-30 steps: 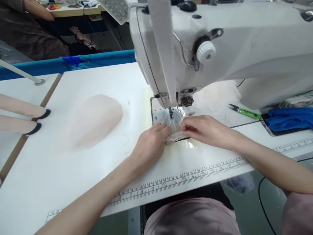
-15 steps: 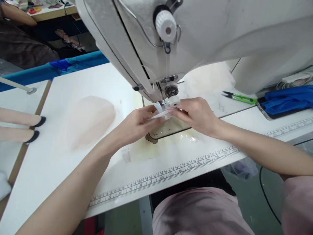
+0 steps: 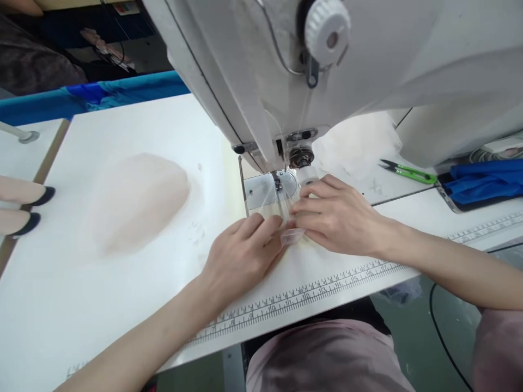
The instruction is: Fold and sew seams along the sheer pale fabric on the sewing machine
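A white sewing machine (image 3: 368, 60) stands over the white table (image 3: 122, 305). Just in front of its presser foot (image 3: 281, 182) and metal needle plate (image 3: 261, 190), both my hands rest on a small sheer, pale piece of fabric (image 3: 292, 235). My left hand (image 3: 241, 253) lies with its fingers pressed on the piece's left end. My right hand (image 3: 335, 215) pins the right end with curled fingers. The two sets of fingertips nearly touch.
A heap of pale pink sheer fabric (image 3: 134, 201) lies to the left. Green thread snips (image 3: 408, 172) and a blue cloth (image 3: 482, 182) lie at the right. White fabric (image 3: 355, 144) sits behind the needle. A printed ruler (image 3: 310, 294) runs along the table's front edge.
The hands had lifted the small piece up by the presser foot; now they have lowered it flat on the table, a little nearer to me. The camera also shifted.
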A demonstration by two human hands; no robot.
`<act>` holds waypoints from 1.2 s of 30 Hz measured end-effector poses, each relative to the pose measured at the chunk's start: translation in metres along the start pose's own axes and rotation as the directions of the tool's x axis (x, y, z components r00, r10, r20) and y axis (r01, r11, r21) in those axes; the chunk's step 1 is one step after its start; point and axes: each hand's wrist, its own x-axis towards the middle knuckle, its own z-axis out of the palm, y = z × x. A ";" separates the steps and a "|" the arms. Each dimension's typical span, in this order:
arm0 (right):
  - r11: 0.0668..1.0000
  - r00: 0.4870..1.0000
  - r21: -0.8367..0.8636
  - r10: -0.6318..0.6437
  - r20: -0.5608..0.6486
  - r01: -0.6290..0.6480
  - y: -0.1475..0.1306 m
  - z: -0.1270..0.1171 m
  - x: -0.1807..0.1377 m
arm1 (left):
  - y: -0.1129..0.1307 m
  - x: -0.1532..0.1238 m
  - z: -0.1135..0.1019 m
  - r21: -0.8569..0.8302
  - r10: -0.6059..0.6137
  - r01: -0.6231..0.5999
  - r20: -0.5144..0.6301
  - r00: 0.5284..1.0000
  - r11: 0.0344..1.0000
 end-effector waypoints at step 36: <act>0.995 0.996 -0.090 0.047 -0.077 -0.054 0.018 0.024 0.010 | -0.027 0.005 0.019 -0.053 -0.170 0.170 0.014 0.985 0.984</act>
